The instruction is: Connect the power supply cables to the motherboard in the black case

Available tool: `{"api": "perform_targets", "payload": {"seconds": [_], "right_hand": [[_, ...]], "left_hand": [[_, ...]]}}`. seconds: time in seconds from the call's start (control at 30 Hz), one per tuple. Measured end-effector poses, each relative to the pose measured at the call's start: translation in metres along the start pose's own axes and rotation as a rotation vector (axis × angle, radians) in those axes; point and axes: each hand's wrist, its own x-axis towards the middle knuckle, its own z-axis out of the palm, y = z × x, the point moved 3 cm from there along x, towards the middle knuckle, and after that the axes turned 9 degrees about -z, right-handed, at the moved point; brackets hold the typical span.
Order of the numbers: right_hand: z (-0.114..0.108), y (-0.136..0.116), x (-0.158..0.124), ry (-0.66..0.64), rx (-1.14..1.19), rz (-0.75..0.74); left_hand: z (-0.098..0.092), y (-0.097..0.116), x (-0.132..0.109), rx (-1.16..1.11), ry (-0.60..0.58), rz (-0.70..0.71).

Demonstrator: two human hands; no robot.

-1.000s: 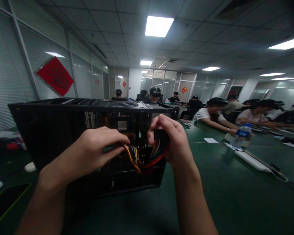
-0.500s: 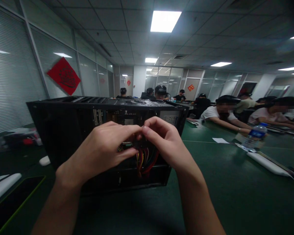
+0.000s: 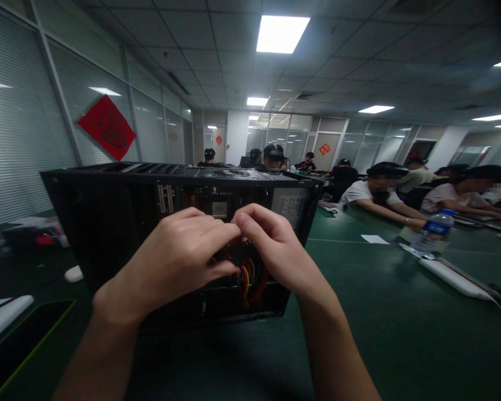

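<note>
An open black computer case [image 3: 96, 228] stands in front of me on the green table, its inside facing me. In front of its opening, my left hand [image 3: 183, 248] is curled, its thumb apart below the fingers; a dark part shows between them, too dim to name. My right hand [image 3: 271, 239] pinches thumb against forefinger right beside the left fingertips; whatever sits in that pinch is hidden. Below both hands hangs a bundle of red, yellow and black wires [image 3: 246, 281]. A labelled metal box [image 3: 291, 209] fills the case's upper right corner.
On the green table [image 3: 379, 312], a water bottle [image 3: 433, 233], a white paper [image 3: 374, 239] and a long white object [image 3: 459, 278] lie to the right. A dark green-edged pad [image 3: 25, 345] is at the left. Several people sit farther back.
My right hand has shifted slightly left, and both hands remain close together before the case. More of the wire bundle's lower loop shows slightly farther right.
</note>
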Motion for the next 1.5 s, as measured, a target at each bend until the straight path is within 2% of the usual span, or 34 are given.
{"api": "perform_targets", "payload": {"seconds": [0.17,0.43,0.97,1.1,1.33,1.5], "right_hand": [[0.002,0.005,0.001,0.041,-0.054,-0.006],[0.001,0.005,0.001,-0.165,-0.018,0.068],[-0.002,0.009,-0.002,-0.227,-0.071,0.073],[-0.002,0.009,0.0,-0.206,-0.065,0.051],[-0.002,0.011,-0.001,-0.128,-0.082,0.047],[0.0,0.012,-0.001,-0.135,-0.062,0.051]], "left_hand": [[0.001,0.0,0.0,-0.023,-0.002,0.032],[0.003,0.001,0.001,-0.02,0.01,0.097],[0.009,0.004,0.003,-0.062,0.093,0.195],[0.012,0.003,0.006,-0.078,0.076,0.174],[0.016,0.0,0.008,-0.175,0.001,0.055],[0.018,-0.004,0.006,-0.232,-0.051,0.003]]}}
